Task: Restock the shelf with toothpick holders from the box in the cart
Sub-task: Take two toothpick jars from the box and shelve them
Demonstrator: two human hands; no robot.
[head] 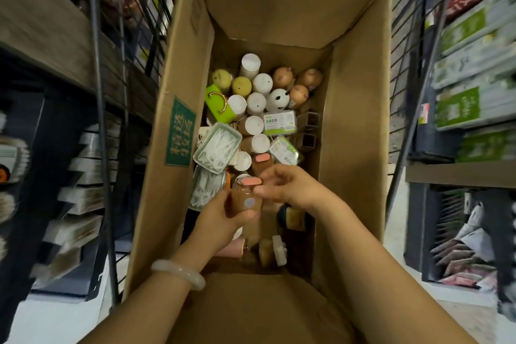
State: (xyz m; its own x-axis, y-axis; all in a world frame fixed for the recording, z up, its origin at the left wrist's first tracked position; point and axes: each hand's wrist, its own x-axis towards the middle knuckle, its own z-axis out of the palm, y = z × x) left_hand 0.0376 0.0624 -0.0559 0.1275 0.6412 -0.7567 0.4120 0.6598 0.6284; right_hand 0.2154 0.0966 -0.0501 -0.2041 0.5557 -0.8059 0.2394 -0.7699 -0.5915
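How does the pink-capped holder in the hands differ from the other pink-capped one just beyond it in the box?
The held holder is lifted above the pile, gripped by the left hand, with the right hand at its cap; the other pink-capped holder rests among the stock in the box, untouched. The held one shows its brown body and a round sticker; the other is mostly hidden, its cap showing most. Both have flat pink caps on brownish bodies.

At lower centre of the frame my left hand curls round a toothpick holder while my right hand, just right, pinches its top with bent fingers.
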